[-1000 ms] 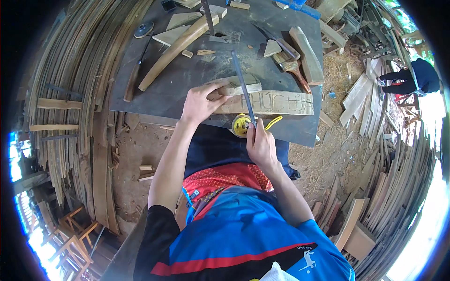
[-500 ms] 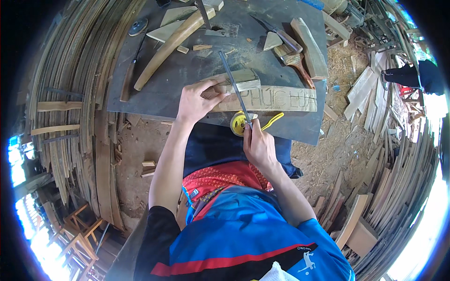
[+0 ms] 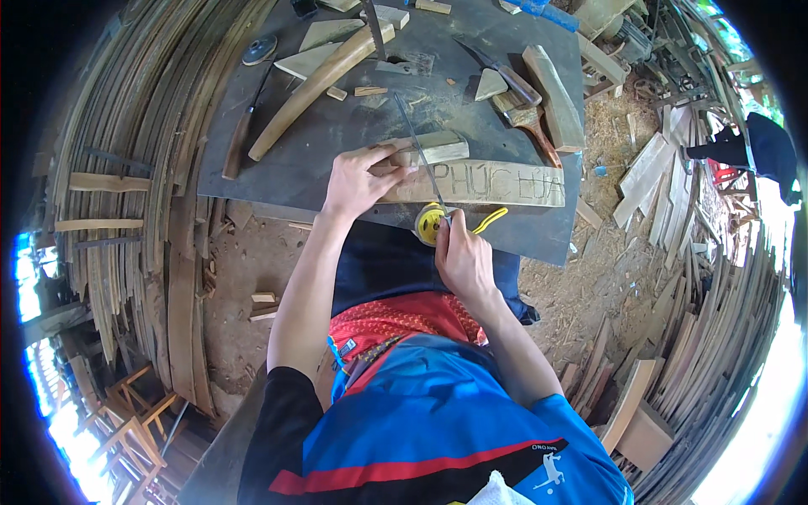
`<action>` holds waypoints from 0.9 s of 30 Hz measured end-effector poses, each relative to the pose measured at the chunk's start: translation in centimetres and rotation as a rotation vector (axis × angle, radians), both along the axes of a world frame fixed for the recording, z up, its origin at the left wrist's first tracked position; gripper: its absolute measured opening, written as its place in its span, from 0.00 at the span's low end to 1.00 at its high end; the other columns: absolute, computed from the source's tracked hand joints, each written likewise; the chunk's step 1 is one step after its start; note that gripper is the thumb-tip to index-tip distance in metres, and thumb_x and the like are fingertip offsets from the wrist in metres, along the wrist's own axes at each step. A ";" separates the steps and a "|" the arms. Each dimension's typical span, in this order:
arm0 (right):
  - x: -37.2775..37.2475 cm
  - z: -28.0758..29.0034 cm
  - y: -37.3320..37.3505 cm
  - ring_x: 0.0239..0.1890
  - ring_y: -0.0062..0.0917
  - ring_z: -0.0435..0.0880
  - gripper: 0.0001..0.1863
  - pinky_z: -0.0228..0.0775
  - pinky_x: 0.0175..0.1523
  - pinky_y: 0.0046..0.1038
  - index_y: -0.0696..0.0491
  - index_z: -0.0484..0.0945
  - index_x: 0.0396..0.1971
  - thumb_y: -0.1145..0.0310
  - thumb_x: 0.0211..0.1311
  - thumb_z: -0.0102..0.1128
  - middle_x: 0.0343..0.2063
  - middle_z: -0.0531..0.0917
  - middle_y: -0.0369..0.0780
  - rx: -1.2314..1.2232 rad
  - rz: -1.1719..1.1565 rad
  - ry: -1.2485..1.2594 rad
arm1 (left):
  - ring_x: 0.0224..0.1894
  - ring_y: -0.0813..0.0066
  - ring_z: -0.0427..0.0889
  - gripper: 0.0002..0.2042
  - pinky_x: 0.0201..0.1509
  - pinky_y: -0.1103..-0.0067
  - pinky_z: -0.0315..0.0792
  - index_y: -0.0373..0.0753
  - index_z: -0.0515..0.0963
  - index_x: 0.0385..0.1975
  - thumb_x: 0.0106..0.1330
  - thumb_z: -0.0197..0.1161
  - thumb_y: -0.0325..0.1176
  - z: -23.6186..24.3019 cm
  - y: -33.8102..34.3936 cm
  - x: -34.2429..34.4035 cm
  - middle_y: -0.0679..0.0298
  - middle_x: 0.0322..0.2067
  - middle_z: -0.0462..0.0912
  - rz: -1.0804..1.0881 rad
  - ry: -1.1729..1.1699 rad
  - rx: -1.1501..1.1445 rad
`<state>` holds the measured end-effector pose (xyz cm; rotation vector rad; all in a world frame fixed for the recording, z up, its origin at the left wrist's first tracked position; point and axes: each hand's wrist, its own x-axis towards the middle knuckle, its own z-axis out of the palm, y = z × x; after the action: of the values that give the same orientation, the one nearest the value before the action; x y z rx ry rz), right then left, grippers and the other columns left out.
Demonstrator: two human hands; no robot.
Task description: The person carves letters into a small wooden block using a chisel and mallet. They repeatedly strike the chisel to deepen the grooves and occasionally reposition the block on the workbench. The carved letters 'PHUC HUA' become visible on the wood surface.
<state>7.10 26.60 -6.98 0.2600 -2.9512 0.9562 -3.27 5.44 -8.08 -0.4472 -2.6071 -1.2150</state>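
Observation:
My left hand (image 3: 358,181) pinches the left end of a small wooden block (image 3: 444,150) between thumb and fingers. The block rests on the table beside or against the far edge of a longer lettered board (image 3: 505,192); exact contact is hard to tell. In my right hand (image 3: 465,261) is a long, thin metal file (image 3: 415,135), its handle mostly hidden by the fingers. The blade slants away to the upper left, crossing the board and the block's near face. Just left of my right hand lies a yellow tape measure (image 3: 427,225) at the table's near edge.
On the dark table (image 3: 295,181) lie a curved wooden-handled saw (image 3: 324,88), a slim wooden-handled tool (image 3: 240,139), a knife (image 3: 513,80), a paintbrush (image 3: 534,122) and a wood block (image 3: 555,101). Stacked planks (image 3: 126,126) flank the left. At far right stands another person (image 3: 766,151).
The file now shows a narrower edge, as if tilted. Both hands keep nearly the same place and hold, and the whole view has shifted slightly.

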 end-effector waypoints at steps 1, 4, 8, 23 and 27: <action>-0.2 0.2 -0.1 0.16 0.47 0.80 0.13 0.72 0.21 0.46 0.63 0.69 0.44 0.66 0.74 0.50 0.13 0.78 0.49 0.010 -0.004 -0.001 | 0.36 0.62 0.90 0.18 0.40 0.74 0.81 0.37 0.86 0.44 0.56 0.77 0.39 0.2 0.1 -0.1 0.54 0.36 0.89 -0.002 0.003 0.003; -0.9 1.4 -0.6 0.15 0.47 0.80 0.11 0.72 0.20 0.46 0.60 0.68 0.40 0.66 0.75 0.49 0.13 0.78 0.49 0.044 -0.008 -0.007 | 0.35 0.56 0.89 0.20 0.40 0.71 0.82 0.35 0.84 0.45 0.59 0.75 0.42 0.6 0.4 -0.2 0.53 0.35 0.88 0.009 0.035 0.031; -1.9 2.6 -1.1 0.15 0.46 0.81 0.11 0.73 0.20 0.45 0.59 0.68 0.38 0.65 0.75 0.49 0.13 0.78 0.49 0.092 -0.001 0.002 | 0.34 0.55 0.88 0.18 0.38 0.70 0.80 0.35 0.84 0.45 0.61 0.74 0.41 0.6 0.2 -0.4 0.53 0.35 0.87 0.021 -0.024 0.087; -4.4 2.7 -1.7 0.17 0.50 0.82 0.14 0.75 0.21 0.48 0.59 0.70 0.35 0.62 0.76 0.47 0.13 0.79 0.52 0.109 -0.019 0.066 | 0.34 0.51 0.86 0.17 0.36 0.67 0.80 0.37 0.82 0.44 0.62 0.72 0.42 -1.1 0.6 -1.5 0.52 0.33 0.86 0.076 0.124 0.069; -4.4 2.6 -1.5 0.17 0.51 0.82 0.14 0.76 0.22 0.48 0.58 0.70 0.35 0.62 0.76 0.47 0.13 0.79 0.53 0.113 -0.008 0.052 | 0.34 0.51 0.86 0.15 0.35 0.66 0.80 0.39 0.81 0.42 0.63 0.71 0.41 -0.9 0.8 -1.3 0.54 0.33 0.87 0.101 0.166 -0.012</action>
<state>2.67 25.15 -4.34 0.2712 -2.9600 0.7713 -4.53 6.21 -8.95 -0.3959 -2.4665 -1.0818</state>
